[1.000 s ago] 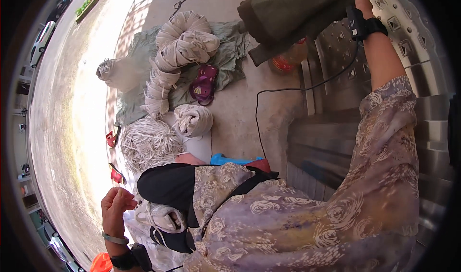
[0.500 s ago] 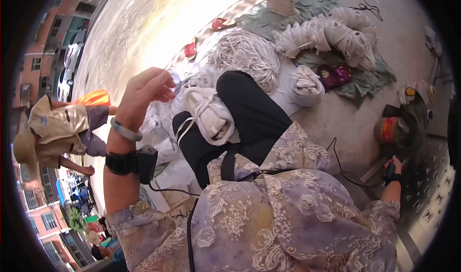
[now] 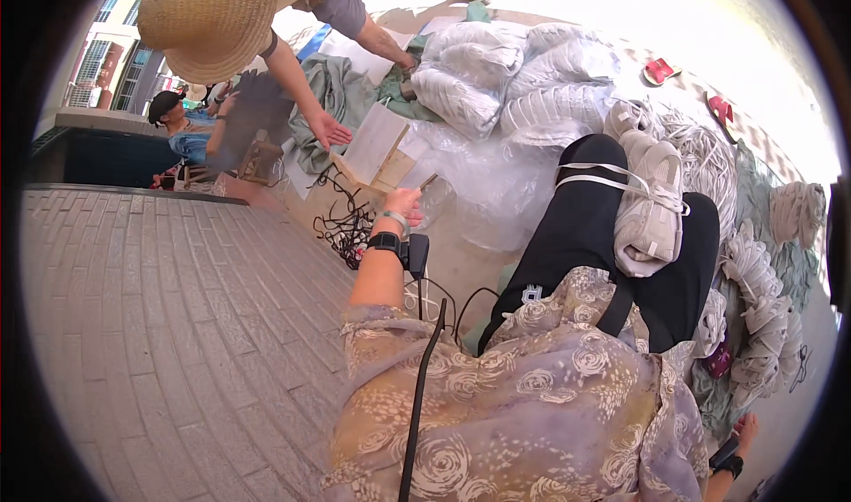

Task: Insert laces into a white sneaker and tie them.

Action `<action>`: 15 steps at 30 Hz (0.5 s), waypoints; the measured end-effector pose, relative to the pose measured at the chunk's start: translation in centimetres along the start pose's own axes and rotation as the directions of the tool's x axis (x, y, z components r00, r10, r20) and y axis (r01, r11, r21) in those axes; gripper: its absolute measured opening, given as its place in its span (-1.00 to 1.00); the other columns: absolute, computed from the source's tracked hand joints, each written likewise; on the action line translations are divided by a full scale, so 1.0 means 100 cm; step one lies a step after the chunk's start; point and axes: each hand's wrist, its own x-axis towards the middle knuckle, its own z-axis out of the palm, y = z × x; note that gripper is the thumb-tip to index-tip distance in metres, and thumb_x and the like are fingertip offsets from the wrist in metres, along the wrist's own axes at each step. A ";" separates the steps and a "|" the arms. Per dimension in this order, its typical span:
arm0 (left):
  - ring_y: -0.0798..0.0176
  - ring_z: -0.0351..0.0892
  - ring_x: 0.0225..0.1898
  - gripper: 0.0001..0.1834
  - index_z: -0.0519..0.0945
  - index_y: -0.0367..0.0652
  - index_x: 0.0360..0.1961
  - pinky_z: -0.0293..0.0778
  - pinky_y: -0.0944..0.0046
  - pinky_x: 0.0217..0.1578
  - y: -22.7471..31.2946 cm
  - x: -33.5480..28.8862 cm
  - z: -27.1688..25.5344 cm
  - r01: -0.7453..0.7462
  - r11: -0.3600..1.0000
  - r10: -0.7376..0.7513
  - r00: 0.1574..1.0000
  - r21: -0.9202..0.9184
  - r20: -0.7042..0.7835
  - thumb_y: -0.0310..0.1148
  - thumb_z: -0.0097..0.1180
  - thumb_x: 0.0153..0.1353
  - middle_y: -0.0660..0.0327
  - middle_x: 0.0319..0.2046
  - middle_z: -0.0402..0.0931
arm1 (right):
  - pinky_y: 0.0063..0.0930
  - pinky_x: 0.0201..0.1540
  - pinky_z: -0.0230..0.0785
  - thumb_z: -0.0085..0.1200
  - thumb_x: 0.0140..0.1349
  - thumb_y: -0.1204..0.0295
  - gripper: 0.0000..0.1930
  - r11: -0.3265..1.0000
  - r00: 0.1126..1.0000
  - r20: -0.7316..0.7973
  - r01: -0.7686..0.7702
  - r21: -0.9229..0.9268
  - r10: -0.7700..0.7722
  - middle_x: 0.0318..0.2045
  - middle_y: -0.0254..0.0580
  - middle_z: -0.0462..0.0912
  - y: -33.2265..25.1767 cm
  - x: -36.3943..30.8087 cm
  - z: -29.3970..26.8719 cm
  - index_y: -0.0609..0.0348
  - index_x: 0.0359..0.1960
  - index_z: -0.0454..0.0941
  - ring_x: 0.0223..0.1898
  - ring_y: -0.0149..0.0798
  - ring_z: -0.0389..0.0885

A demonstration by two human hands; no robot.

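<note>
My left hand [image 3: 403, 206] reaches far out to the left, its fingers curled at the edge of a small wooden frame with a white panel [image 3: 377, 152]. A short brown stick-like end shows beside the fingers. Across from it, a co-worker's open hand [image 3: 329, 131] is spread close to the same frame. On my lap lies a pale grey sneaker [image 3: 653, 210], with a flat white lace stretched over my knee. Low at the right is my right hand [image 3: 747, 431], partly cut off by my sleeve and a dark wrist device; its fingers are too small to read.
Plastic-wrapped bundles of pale shoes [image 3: 505, 77] lie ahead. A heap of white laces [image 3: 700, 156] and stacked shoes [image 3: 762, 325] are on the right. Dark cords [image 3: 344, 223] tangle by the frame. Red sandals [image 3: 659, 70] lie beyond. Tiled paving [image 3: 177, 325] extends left.
My view has swung to the left. My left hand, raised beside the sneaker before, is now stretched out at the wooden frame. The co-worker in the straw hat now leans in close.
</note>
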 end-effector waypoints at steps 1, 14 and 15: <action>0.12 0.54 -0.50 -0.65 0.41 -0.18 -0.19 0.47 0.20 -0.55 -0.018 0.007 -0.001 0.048 0.998 -0.050 0.996 -0.036 -0.069 -0.15 0.05 0.11 0.12 -0.33 0.44 | -0.63 -0.72 0.14 -0.10 0.21 0.15 -0.77 1.000 0.999 0.023 0.022 -0.016 -0.022 -0.64 -0.44 0.35 -0.034 0.006 -0.011 0.02 -0.44 0.38 -0.72 -0.50 0.30; 0.34 0.54 -0.51 -0.69 0.44 -0.18 -0.18 0.46 0.43 -0.55 0.001 0.020 0.037 -0.257 0.947 0.262 0.965 -0.192 -0.001 -0.22 0.07 0.14 0.21 -0.44 0.51 | -0.65 -0.51 0.27 -0.07 0.19 0.25 -0.74 0.796 0.831 0.348 0.535 -0.284 -0.435 -0.57 -0.41 0.47 -0.333 -0.093 0.119 0.21 -0.35 0.49 -0.57 -0.53 0.45; 0.44 0.49 -0.53 -0.75 0.49 -0.22 -0.22 0.40 0.49 -0.56 0.040 -0.016 0.056 -0.393 0.886 0.402 0.916 -0.245 -0.015 -0.27 0.05 0.17 0.25 -0.47 0.50 | -0.63 -0.50 0.25 -0.09 0.18 0.30 -0.77 0.774 0.802 0.336 0.581 -0.251 -0.493 -0.62 -0.40 0.44 -0.347 -0.108 0.137 0.23 -0.44 0.48 -0.57 -0.51 0.43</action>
